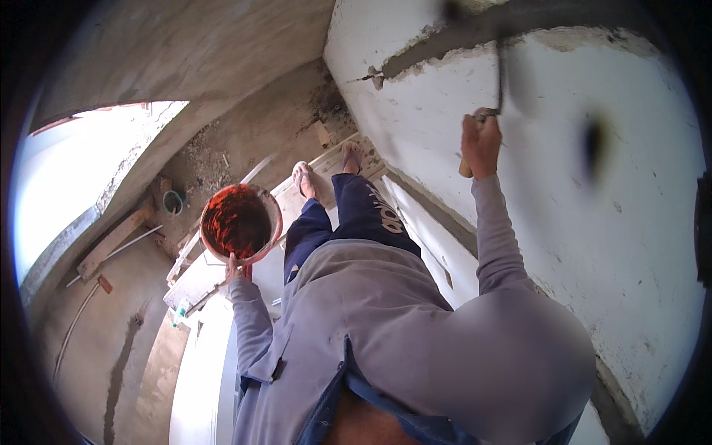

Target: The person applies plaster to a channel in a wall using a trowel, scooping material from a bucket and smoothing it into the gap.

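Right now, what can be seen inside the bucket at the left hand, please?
Inside the bucket, held by the left hand, orange-red streaks mark the wall, and dark brownish material shows lower down. Anything beneath that material's surface is covered.

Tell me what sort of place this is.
Likely a room under construction or renovation: a rough grey strip crosses the white wall, the left hand holds a red-stained bucket, and the right hand grips a wooden-handled tool.

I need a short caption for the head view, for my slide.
The left hand holds a bucket, reddish inside; the right hand grips a wooden-handled tool before a white wall.
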A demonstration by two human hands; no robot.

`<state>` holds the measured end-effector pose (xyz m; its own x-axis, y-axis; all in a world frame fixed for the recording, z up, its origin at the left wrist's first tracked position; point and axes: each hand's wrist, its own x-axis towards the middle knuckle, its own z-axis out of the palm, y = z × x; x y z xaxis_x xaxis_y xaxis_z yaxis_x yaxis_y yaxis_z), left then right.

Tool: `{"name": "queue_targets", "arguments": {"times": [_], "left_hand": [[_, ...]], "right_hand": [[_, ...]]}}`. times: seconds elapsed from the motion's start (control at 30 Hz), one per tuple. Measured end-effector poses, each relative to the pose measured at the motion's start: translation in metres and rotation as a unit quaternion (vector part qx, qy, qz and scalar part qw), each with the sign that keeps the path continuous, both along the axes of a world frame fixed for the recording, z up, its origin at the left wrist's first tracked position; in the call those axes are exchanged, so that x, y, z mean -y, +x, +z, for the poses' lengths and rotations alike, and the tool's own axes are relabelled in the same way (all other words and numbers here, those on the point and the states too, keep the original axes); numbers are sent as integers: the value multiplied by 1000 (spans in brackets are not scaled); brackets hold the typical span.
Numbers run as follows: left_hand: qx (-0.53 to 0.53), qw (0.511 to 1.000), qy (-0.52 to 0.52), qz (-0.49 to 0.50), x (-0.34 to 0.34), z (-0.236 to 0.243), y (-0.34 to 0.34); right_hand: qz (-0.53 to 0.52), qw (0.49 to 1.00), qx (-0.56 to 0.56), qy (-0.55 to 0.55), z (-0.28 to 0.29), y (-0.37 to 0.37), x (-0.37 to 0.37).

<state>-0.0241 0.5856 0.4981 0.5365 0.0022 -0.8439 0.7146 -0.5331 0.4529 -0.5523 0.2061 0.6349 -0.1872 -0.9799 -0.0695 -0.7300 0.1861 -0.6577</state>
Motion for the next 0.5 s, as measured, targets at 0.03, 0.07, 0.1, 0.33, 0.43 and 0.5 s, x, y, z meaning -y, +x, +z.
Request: {"name": "queue_targets", "arguments": {"times": [0.03, 0.07, 0.1, 0.33, 0.43, 0.5], "left_hand": [[2, 1000, -9, -10, 0, -5, -2], [-4, 1000, -7, -3, -2, -10, -5], [-12, 1000, -12, -1, 8, -18, -11], [-77, 996, 29, -29, 71, -91, -83], [-74, 991, -71, -91, 70, -146, -111], [-95, 995, -36, -23, 77, -182, -144]], "right_hand": [[-8, 999, 21, -23, 13, 11, -3], [-16, 998, 41, -46, 17, 21, -6], [-13, 996, 80, -38, 7, 25, -8], [13, 931, 145, 333, -214, 53, 3], [-31, 913, 206, 352, -290, 61, 13], [-56, 899, 212, 378, -336, 57, 15]]}}
